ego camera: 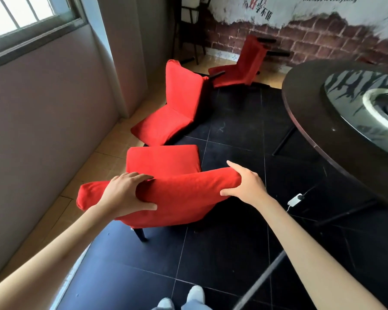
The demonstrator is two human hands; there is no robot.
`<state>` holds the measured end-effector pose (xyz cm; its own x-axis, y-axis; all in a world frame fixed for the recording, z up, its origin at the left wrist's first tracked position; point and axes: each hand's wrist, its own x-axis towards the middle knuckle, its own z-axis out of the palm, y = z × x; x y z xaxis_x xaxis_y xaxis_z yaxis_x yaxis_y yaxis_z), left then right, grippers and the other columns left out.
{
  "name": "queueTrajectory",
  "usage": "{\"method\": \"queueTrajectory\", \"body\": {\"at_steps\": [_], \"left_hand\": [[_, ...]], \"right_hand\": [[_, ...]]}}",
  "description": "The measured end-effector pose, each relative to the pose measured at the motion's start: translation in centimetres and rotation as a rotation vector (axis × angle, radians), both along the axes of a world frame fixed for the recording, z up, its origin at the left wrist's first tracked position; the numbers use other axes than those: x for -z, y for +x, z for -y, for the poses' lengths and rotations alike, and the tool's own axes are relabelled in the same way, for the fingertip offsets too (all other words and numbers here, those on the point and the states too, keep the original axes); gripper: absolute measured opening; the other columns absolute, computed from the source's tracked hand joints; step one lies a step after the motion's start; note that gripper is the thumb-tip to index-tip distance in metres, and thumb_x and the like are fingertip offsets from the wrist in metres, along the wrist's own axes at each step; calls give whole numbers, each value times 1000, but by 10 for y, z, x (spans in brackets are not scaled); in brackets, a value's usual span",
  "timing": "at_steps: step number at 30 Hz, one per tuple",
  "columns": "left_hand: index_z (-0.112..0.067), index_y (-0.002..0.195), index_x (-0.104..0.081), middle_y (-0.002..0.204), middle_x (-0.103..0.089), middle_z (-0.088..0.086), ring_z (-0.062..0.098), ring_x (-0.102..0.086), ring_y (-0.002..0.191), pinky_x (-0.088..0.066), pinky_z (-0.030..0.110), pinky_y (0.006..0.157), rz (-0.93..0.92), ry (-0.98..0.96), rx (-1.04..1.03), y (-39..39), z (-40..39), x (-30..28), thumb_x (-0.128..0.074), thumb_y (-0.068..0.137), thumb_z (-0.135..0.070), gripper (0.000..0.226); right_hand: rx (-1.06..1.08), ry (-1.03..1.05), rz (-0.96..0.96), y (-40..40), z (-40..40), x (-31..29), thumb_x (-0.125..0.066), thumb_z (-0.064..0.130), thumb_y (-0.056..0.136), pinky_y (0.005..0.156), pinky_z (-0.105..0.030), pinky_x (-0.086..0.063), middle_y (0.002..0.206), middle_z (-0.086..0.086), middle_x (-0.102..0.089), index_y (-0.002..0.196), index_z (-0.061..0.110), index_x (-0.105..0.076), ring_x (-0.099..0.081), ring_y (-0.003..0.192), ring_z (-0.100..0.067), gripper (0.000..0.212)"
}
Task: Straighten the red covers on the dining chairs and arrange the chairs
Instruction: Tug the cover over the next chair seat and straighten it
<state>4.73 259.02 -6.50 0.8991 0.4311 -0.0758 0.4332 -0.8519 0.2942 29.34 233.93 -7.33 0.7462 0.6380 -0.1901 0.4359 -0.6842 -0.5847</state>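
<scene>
A dining chair in a red cover [166,162] stands upright just in front of me, its backrest nearest me. My left hand [126,193] grips the top of the backrest left of its middle, fingers over the far side and thumb on the near side. My right hand [244,182] grips the backrest's right end. A second red-covered chair [177,104] lies tipped over on the floor behind it. A third red-covered chair [244,63] lies toppled near the brick wall, its dark legs sticking out sideways.
A large round dark table [305,104] with a glass turntable fills the right side. A white power adapter [295,200] with its cable lies on the black tiles under the table's edge. A wall with a window runs along the left. A dark stand [188,30] is in the far corner.
</scene>
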Motion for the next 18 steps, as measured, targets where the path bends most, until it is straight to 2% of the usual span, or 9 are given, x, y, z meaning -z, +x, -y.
{"method": "queueTrajectory", "body": {"at_steps": [3, 5, 9, 13, 15, 18], "left_hand": [[-30, 127, -60, 108, -67, -11, 13, -61, 102, -48, 36, 89, 167, -214, -40, 14, 1, -6, -49, 57, -83, 88], [-29, 125, -61, 104, -67, -12, 11, -61, 96, -50, 34, 83, 246, -266, -37, 32, 4, -11, -50, 60, -79, 83], [-27, 122, -63, 101, -68, -10, 10, -61, 92, -47, 23, 69, 313, -330, 6, 74, 18, -16, -52, 64, -72, 75], [-25, 121, -64, 98, -67, -10, 12, -61, 91, -43, 21, 65, 310, -339, 53, 126, 28, -15, -65, 72, -59, 60], [-23, 121, -65, 99, -69, -7, 14, -62, 91, -42, 20, 65, 304, -336, 58, 158, 33, -13, -76, 78, -46, 50], [-23, 120, -65, 98, -70, -6, 14, -64, 88, -45, 24, 69, 316, -308, 65, 210, 39, -13, -78, 79, -36, 45]], "right_hand": [[47, 80, -26, 1, 4, -1, -74, 60, 70, 102, -36, -41, 140, 4, -53, 144, 45, -36, -50, 128, -20, 85], [78, 129, -55, 5, 6, 0, -66, 61, 76, 98, -35, -44, 136, 9, -56, 145, 44, -35, -57, 118, -16, 77], [148, 148, -77, 19, 15, 1, -61, 63, 79, 93, -33, -42, 138, 13, -54, 149, 46, -20, -59, 114, -13, 83], [213, 171, -103, 49, 33, 3, -59, 64, 79, 95, -36, -45, 137, 14, -54, 149, 48, -13, -59, 111, -11, 85], [225, 172, -122, 73, 44, 2, -56, 69, 74, 97, -38, -46, 137, 14, -53, 149, 49, -11, -58, 111, -11, 90], [254, 179, -140, 122, 60, -2, -50, 77, 64, 95, -38, -48, 136, 15, -54, 147, 51, -12, -60, 107, -9, 95]]}}
